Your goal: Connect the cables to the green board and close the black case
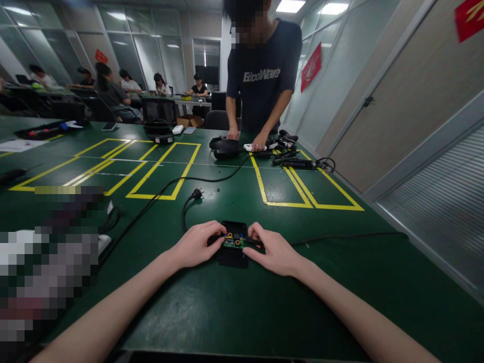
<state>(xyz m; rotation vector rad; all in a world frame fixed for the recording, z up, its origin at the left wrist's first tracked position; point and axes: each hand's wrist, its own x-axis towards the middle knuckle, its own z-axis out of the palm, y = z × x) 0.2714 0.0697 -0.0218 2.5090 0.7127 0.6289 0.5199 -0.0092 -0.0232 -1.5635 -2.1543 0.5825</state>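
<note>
A small black box (232,256) with its cover off lies on the green table (212,312) in front of me, showing a green circuit board (233,242) with yellow rings inside. My left hand (196,245) grips the box's left side, fingers curled onto its edge. My right hand (274,251) holds the right side, where a black cable (340,237) leaves toward the right. A black power plug (195,194) on a cord lies just beyond the box.
Across the table a person in a dark T-shirt (260,75) handles black devices and cables (295,156). Yellow tape rectangles (166,169) mark the tabletop. A headset (226,149) rests mid-table. Several people sit at far desks. A grey wall runs along the right.
</note>
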